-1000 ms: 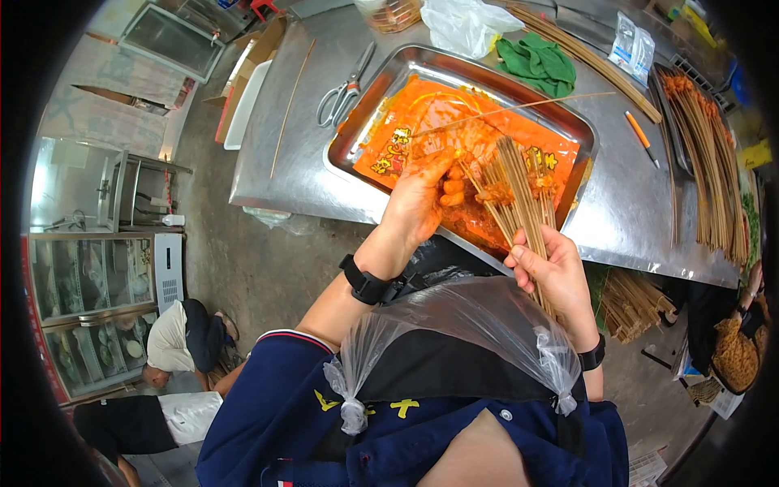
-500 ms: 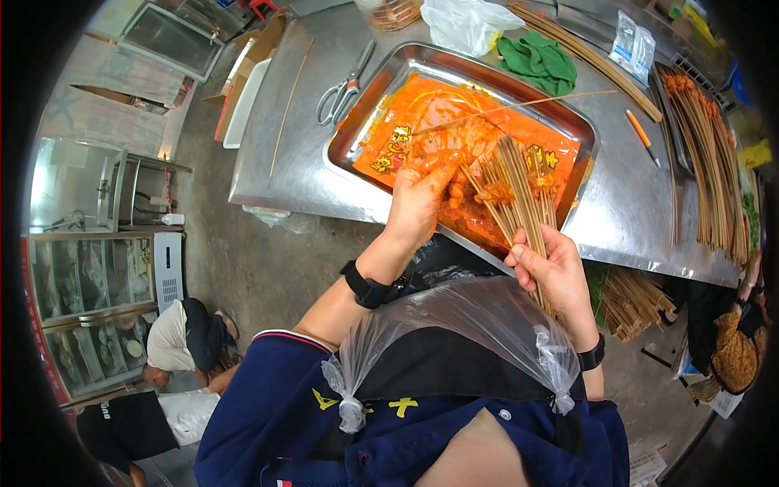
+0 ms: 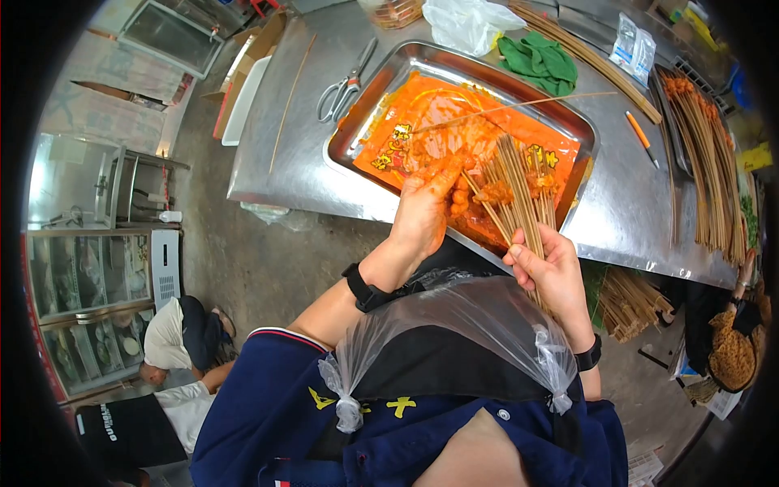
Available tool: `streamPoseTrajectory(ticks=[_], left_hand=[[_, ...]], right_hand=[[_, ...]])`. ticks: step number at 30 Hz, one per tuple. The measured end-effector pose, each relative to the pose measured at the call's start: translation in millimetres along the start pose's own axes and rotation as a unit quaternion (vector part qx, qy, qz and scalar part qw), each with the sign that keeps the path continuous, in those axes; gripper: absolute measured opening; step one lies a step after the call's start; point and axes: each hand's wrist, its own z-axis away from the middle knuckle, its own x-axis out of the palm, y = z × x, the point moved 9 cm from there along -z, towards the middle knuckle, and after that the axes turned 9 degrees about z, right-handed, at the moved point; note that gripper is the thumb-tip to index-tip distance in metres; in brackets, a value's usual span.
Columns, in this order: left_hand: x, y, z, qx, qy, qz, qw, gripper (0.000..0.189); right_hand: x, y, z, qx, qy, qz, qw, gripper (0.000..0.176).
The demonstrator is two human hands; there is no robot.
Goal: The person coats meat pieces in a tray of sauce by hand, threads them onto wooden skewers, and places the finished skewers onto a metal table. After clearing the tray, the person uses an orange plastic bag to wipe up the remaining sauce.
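A metal tray [image 3: 586,130] holds orange-red sauce and meat pieces around an orange printed packet [image 3: 519,122]. Over its near part, my left hand [image 3: 430,199] has sauce-covered fingers curled together at the tips of some skewers; whatever they pinch is too small to make out. My right hand [image 3: 548,264] grips a bundle of wooden skewers [image 3: 519,183] by the lower ends, fanned over the tray. Meat [image 3: 497,193] is threaded on some of them. More skewers with meat [image 3: 544,183] lie just right of the bundle. One long thin stick [image 3: 519,104] lies across the tray.
Scissors [image 3: 345,88] lie left of the tray, a green cloth [image 3: 540,63] and plastic bag [image 3: 461,24] behind it. An orange pen [image 3: 642,138] and many loaded skewers [image 3: 706,162] are at the right. Two people [image 3: 174,333] are at lower left, another person [image 3: 730,349] at right.
My left hand has shifted slightly right, closer to the skewer bundle. My right hand keeps its hold on the bundle, almost unmoved.
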Motion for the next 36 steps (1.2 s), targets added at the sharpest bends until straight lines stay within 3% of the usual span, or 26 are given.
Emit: streamPoseTrajectory(ticks=[13,20,26,28,33,36], left_hand=[[-6.5,-8.6,-2.0,-0.045,-0.002,0.01,0.999,0.016],[-8.6,-5.6,-9.8,-0.025,0.034,0.019,0.999,0.017],[-7.0,-0.4,-9.6,0.039,0.002,-0.116,0.992,0.016],[-8.2,0.8,-7.3,0.068,0.04,-0.111,0.991,0.017],[-11.4,-4.6,-8.8,0.056,0.048,-0.16,0.984,0.02],[-18.2,-18.0,-11.0,0.039,0.086,-0.076,0.993,0.02]], right_hand=[[0.6,-0.1,-1.4,0.005,0.001,-0.008,1.0,0.007],[0.4,-5.6,-1.6,-0.011,-0.007,-0.04,0.999,0.01],[1.2,-2.3,-1.9,0.003,-0.013,-0.017,1.0,0.011],[1.9,-2.1,0.7,0.033,-0.009,0.013,0.999,0.012],[2.6,-1.8,-2.6,0.014,-0.015,0.004,1.0,0.01],[1.7,-3.0,-1.5,0.013,-0.012,-0.009,1.0,0.009]])
